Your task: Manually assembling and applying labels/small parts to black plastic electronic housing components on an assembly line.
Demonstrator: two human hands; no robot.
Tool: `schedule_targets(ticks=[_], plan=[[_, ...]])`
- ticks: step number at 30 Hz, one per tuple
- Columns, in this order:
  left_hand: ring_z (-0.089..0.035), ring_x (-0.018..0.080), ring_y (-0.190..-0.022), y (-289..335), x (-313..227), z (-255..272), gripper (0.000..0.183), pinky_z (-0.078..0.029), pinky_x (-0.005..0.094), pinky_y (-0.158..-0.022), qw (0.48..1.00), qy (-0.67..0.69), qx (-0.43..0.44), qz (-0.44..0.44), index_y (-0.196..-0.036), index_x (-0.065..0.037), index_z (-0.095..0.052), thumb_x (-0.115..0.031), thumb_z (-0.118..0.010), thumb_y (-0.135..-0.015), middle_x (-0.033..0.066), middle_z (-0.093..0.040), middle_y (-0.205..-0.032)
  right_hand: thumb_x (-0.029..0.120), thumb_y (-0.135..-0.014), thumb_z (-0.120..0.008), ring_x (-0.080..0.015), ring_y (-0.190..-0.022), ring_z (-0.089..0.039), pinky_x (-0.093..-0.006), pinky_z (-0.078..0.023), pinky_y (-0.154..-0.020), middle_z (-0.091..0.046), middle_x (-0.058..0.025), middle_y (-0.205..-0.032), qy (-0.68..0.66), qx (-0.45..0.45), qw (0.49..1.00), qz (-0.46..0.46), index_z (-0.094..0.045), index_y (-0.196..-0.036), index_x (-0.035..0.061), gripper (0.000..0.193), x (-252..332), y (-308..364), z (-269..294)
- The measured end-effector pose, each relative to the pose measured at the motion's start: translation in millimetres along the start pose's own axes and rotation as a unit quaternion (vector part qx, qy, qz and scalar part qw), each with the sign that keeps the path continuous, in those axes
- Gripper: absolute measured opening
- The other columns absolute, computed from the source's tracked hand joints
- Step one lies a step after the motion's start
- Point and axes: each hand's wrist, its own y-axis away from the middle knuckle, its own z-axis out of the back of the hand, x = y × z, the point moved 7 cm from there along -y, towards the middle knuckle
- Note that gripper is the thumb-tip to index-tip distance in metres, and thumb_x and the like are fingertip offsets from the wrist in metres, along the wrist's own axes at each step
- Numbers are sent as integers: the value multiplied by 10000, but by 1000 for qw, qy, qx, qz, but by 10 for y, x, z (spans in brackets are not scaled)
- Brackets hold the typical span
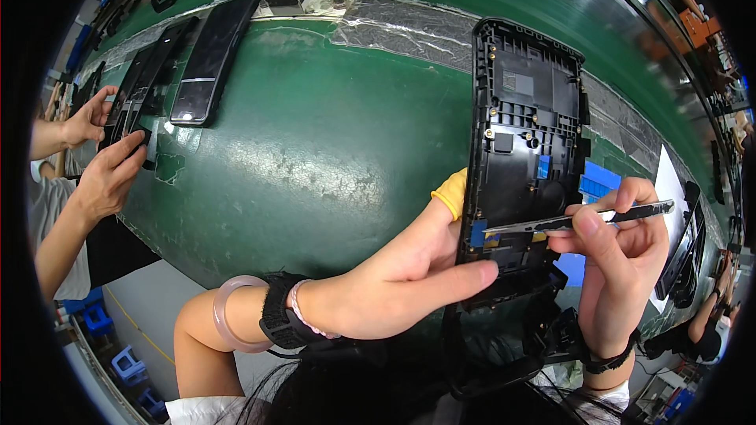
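While gripping a black plastic housing [516, 142] by its lower left edge with the left hand [417, 283], laying the thumb over its open face and hiding the curled fingers behind, pinches a slim, pointed tool [531, 227] between the thumb and fingers of the right hand [618, 260]. Aims its tip at a small blue patch [477, 234] just beyond the left thumb — cannot tell whether touching. Holds the housing raised between both hands: long, round-cornered, moulded with stiff ribs, dotted with brass-coloured rings [490, 134]. Wears a yellow cover [450, 194] by the left fingers, plus a smooth translucent bangle [224, 311] and a fuzzy black strap [279, 311] nearer that wrist. Leftward of the left hand, has a broad stretch of scuffed, glossy green mat [315, 142] for moving, edged beyond by crinkled grey film [409, 27]. Farther left, meets a flat, shiny black panel [209, 67] and a co-worker's hands [114, 177]. Finds less room around the right hand — hemmed by a blue ridged piece [600, 179] just beyond and a thin white sheet [668, 177] to its right.
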Motion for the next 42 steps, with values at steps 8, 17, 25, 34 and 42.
schedule_targets(ticks=[8, 17, 25, 34, 42], plan=[[-304, 218, -1102, 30, 43, 84, 527, -257, 356, -895, 997, 4, -60, 45, -1233, -72, -73, 19, -307, -769, 127, -268, -1209, -20, -663, -543, -168, -505, -556, -211, -459, -509, -530, -136, -671, 0, -9, 1000, 7, -340, -816, 18, 257, 6, 30, -8], [-316, 220, -1095, 33, 39, 89, 526, -272, 363, -887, 996, 13, -71, 59, -1232, -78, -77, 18, -310, -771, 124, -283, -1200, -28, -663, -541, -166, -499, -548, -218, -464, -517, -523, -146, -697, -1, -5, 1000, 12, -341, -806, 20, 251, -8, 40, 17], [-326, 102, -823, 15, 57, 84, 504, -275, 242, -649, 996, -5, -68, 50, -1233, -77, -79, -37, -328, -797, 54, -358, -1112, -5, -698, -509, -227, -844, -509, -330, -418, -719, -560, -147, -757, -48, -13, 988, 143, -361, -944, -2, 287, 210, -85, 233], [-304, -23, -518, 50, 93, 182, 459, -227, 119, -410, 994, -16, -88, 58, -1214, -82, -144, -156, -379, -827, -37, -477, -846, -127, -610, -554, -168, -730, -549, -241, -418, -699, -560, -156, -763, -95, 88, 990, 49, -396, -858, 4, 322, 36, -103, 7], [-375, 28, -620, 1, 11, 185, 224, -360, 176, -562, 974, -213, -46, 59, -998, -14, -389, -158, -381, -827, -21, -421, -722, -122, -600, -570, -159, -707, -552, -215, -436, -624, -563, -160, -740, -26, 82, 995, 59, -363, -875, 17, 371, 107, -82, 92]])
